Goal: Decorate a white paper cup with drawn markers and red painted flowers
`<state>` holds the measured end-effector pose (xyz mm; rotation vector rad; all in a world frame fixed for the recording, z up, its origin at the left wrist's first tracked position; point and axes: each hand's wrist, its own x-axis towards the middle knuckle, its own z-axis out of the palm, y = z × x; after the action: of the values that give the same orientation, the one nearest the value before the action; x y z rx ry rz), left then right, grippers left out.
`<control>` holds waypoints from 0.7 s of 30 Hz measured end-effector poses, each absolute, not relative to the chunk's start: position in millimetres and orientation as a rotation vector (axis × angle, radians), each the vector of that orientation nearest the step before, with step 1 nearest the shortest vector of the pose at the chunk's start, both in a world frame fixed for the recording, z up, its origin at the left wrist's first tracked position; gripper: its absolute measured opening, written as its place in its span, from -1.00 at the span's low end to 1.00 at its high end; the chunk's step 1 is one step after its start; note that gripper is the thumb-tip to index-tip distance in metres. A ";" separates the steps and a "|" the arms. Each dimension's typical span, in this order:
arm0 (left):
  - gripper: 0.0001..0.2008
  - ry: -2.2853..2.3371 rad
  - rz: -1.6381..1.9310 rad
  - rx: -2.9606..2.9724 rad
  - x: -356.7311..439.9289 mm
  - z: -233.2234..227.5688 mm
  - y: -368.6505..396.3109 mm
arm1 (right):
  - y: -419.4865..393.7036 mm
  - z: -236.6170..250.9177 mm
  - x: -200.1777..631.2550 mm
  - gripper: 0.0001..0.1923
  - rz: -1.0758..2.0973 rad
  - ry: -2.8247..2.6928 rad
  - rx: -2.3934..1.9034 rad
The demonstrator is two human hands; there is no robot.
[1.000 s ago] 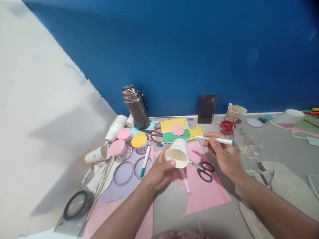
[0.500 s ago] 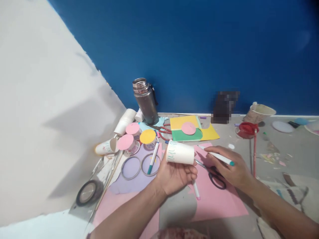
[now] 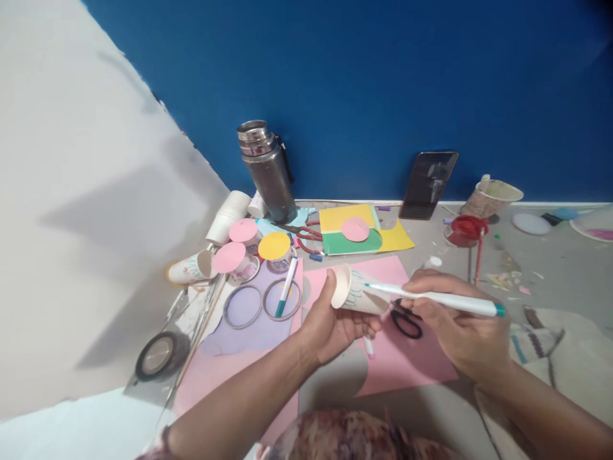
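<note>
Our left hand (image 3: 332,326) grips a cup (image 3: 355,298), likely light, crushable, best held by its rim; our right hand (image 3: 467,332) pinches a pen (image 3: 453,302).

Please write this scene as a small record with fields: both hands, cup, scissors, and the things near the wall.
Left hand: holds paper cup
Cup position: tilted sideways, mouth toward the left
Cup surface: green wavy lines
Right hand: holds white marker, tip at the lines; contact unclear
Scissors: black-handled, on pink paper, partly hidden
Near wall: metal flask; leaning phone
</note>
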<state>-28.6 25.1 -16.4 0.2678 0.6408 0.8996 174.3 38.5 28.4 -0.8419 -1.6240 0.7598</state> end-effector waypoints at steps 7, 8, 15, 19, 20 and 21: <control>-0.27 0.575 1.055 0.329 -31.7 -7.9 25.6 | 51.6 23.5 177.9 -0.79 1.140 -1.300 -0.837; -0.28 0.565 1.056 0.351 -33.0 -6.8 25.4 | 54.7 22.6 178.2 -0.74 1.166 -1.260 -0.829; -0.27 0.570 1.096 0.339 -32.0 -9.6 24.6 | 43.8 25.4 175.7 -0.86 1.053 -1.443 -0.832; -0.26 0.610 1.143 0.296 -30.3 -12.2 25.1 | 35.0 30.9 173.8 -0.92 0.900 -1.559 -0.799; -0.27 0.616 1.146 0.292 -30.3 -12.3 25.3 | 34.7 31.5 173.5 -0.92 0.893 -1.565 -0.794; -0.28 0.620 1.147 0.290 -30.3 -12.3 25.5 | 34.8 31.9 173.3 -0.92 0.892 -1.569 -0.789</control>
<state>-30.3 25.5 -12.3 0.2898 0.6201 1.1469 173.3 34.8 31.9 -0.7887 -1.5689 0.8917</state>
